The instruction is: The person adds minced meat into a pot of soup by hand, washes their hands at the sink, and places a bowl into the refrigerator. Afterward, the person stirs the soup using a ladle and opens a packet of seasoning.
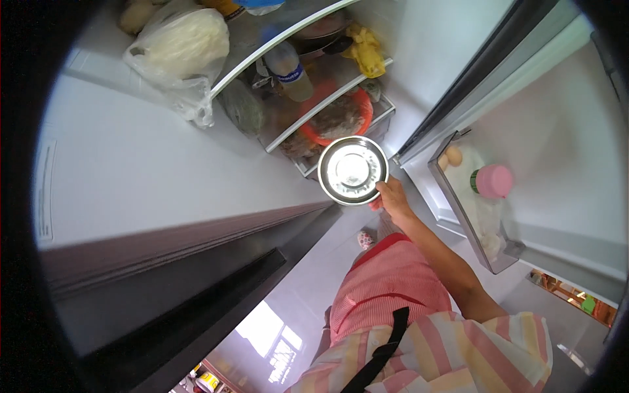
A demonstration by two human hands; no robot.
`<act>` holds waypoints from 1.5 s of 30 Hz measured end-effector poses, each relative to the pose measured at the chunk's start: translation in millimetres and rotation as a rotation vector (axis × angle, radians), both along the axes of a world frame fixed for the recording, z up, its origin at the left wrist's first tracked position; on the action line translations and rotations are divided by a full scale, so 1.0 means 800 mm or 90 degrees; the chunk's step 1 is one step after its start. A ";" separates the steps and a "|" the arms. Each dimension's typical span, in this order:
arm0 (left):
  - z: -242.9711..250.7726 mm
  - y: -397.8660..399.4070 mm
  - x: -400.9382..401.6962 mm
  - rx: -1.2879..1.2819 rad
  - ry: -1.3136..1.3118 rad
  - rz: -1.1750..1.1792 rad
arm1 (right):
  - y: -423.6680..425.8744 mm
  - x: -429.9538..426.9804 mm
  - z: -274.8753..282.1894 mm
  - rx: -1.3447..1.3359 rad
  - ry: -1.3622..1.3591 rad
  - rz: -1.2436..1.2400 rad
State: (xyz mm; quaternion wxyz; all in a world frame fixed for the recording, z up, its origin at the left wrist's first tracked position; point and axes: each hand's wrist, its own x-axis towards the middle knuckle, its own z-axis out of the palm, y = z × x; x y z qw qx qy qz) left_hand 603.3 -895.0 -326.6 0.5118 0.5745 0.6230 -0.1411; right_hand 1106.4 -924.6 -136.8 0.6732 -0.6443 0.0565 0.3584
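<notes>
My right hand [393, 197] grips the near right edge of a round, shiny stainless-steel bowl [336, 172], thumb on top at the rim. Glare whitens the bowl's middle, so I cannot tell whether anything is in it. The bowl is held in front of an open fridge's lower shelves. Just past it, a red plastic basin [366, 110] with greyish contents rests low in the fridge. On a shelf above the basin lies a clear bottle [297, 87] with a blue label. My left hand is out of view.
Fridge shelves bear a white plastic bag [186, 44] and a yellow bag [366, 51]. At right, the open door [565, 147] carries a bin with eggs [454, 155] and a pink-capped jar [494, 181]. A dark panel edge [196, 294] with a recessed handle runs along the left.
</notes>
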 end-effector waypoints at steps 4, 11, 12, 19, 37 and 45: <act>-0.003 0.013 0.060 0.040 -0.035 -0.046 | 0.003 0.029 0.019 0.024 -0.022 -0.037; -0.040 -0.008 0.058 0.025 0.033 -0.073 | 0.024 0.071 0.030 0.021 -0.033 -0.082; -0.041 -0.008 0.046 0.034 0.031 -0.064 | 0.033 0.080 0.040 0.025 -0.032 -0.080; -0.040 -0.058 -0.012 -0.016 0.001 0.104 | 0.081 0.138 0.072 0.100 -0.050 -0.149; -0.012 -0.077 0.025 -0.062 0.035 0.133 | 0.245 0.380 0.113 0.199 -0.124 -0.132; -0.026 -0.065 0.075 -0.064 0.002 0.139 | 0.266 0.424 0.086 0.314 -0.190 -0.005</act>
